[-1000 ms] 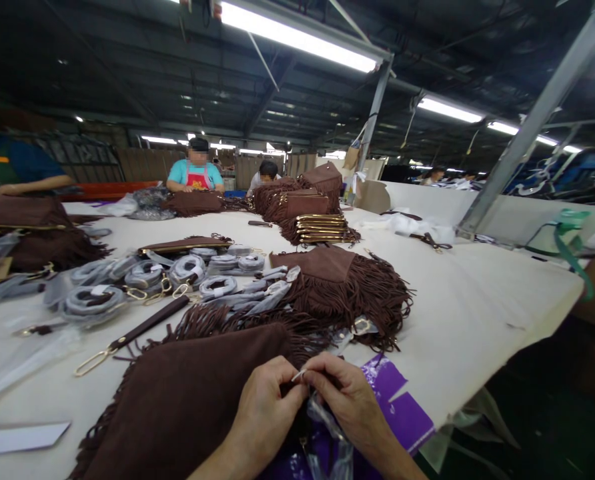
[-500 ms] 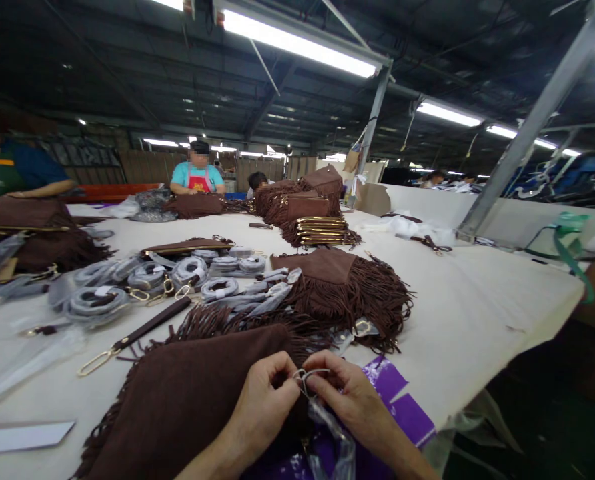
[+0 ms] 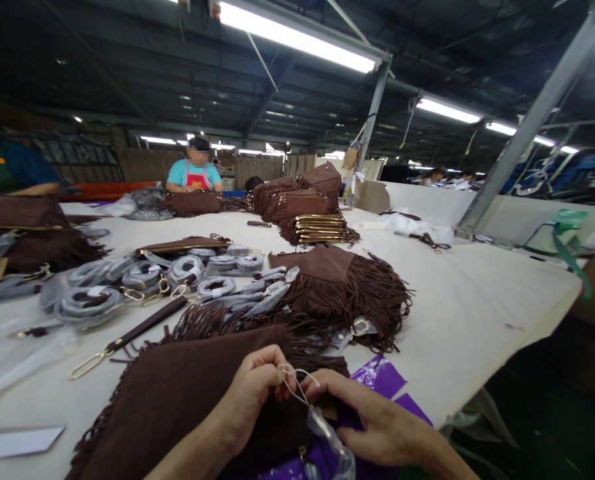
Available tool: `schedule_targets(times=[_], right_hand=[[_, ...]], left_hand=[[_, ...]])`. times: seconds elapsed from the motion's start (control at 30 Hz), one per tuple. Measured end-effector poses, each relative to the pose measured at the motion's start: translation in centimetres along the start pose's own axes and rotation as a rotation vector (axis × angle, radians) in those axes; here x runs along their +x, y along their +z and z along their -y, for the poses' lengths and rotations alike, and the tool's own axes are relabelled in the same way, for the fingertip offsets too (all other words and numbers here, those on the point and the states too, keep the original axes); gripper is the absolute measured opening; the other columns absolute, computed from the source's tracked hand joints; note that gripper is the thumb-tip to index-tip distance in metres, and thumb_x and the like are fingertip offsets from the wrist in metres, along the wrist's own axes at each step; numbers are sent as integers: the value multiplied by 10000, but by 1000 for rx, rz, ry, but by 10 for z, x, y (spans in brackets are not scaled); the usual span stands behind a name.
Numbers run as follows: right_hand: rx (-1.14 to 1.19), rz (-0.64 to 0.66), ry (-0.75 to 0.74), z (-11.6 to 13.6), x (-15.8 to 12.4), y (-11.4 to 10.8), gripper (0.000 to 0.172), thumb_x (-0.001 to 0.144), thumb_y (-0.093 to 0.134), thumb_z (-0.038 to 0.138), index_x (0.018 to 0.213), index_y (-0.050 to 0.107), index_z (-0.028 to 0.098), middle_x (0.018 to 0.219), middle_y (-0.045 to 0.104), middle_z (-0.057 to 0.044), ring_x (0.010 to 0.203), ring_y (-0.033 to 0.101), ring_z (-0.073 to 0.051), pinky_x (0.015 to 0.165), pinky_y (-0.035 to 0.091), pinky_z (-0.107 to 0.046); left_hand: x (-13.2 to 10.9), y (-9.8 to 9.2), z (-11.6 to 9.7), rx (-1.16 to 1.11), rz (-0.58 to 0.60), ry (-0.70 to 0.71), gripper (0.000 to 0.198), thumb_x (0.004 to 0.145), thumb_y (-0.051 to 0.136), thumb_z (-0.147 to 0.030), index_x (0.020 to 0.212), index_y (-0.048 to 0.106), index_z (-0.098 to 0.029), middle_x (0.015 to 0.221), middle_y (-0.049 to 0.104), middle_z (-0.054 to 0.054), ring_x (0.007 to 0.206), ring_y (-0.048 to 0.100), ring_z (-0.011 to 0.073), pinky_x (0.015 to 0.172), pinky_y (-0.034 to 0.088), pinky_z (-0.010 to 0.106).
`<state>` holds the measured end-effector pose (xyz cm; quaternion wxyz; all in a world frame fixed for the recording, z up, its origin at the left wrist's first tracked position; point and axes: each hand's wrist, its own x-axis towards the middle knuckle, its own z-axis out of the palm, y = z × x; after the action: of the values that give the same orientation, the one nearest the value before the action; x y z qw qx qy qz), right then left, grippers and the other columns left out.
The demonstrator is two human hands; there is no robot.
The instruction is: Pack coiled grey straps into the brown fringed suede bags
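Note:
A brown suede fringed bag [image 3: 182, 393] lies right in front of me on the white table [image 3: 467, 307]. My left hand [image 3: 252, 390] rests on its right edge, fingers pinched on a thin wire loop [image 3: 292, 383]. My right hand [image 3: 377, 420] is closed on the lower end of the same loop, where a clear plastic wrap [image 3: 330, 437] hangs. A purple sheet [image 3: 382, 377] lies under both hands.
A second fringed bag [image 3: 345, 287] lies beyond, next to several wrapped straps [image 3: 187, 270] and a brown strap with a gold clasp [image 3: 127, 340]. Stacks of bags [image 3: 312, 213] stand farther back. Other people work at the far end and left. The table edge drops off at right.
My right hand has slid down and to the right, drawing the wire loop out longer. My left hand has shifted slightly left and keeps its pinch.

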<state>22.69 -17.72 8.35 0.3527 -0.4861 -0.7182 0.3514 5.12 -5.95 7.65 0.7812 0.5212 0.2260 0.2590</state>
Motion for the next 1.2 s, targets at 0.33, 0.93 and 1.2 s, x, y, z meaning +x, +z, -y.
schedule_targets(times=[0.33, 0.93, 1.2], right_hand=[[-433, -136, -81, -26, 3, -6, 175, 992, 477, 203, 968, 650, 217, 970, 650, -53, 924, 587, -200, 822, 469, -288], [-713, -238, -198, -4, 44, 7, 287, 982, 353, 196, 872, 618, 205, 703, 611, -8, 604, 558, -143, 540, 360, -237], [-397, -484, -148, -10, 39, 17, 181, 891, 477, 156, 735, 552, 208, 715, 546, 0, 645, 531, -147, 583, 382, -241]], left_hand=[[-4, 2, -6, -72, 37, -72, 89, 559, 593, -208, 598, 517, -183, 837, 737, 80, 822, 591, 199, 744, 372, 295], [-1, -3, 3, 122, 78, 23, 197, 668, 654, -313, 669, 533, -159, 608, 618, -2, 503, 403, 70, 503, 270, 208], [5, 3, 22, 244, -6, 28, 188, 664, 592, -270, 740, 433, -206, 578, 595, -31, 548, 584, 127, 465, 394, 191]])
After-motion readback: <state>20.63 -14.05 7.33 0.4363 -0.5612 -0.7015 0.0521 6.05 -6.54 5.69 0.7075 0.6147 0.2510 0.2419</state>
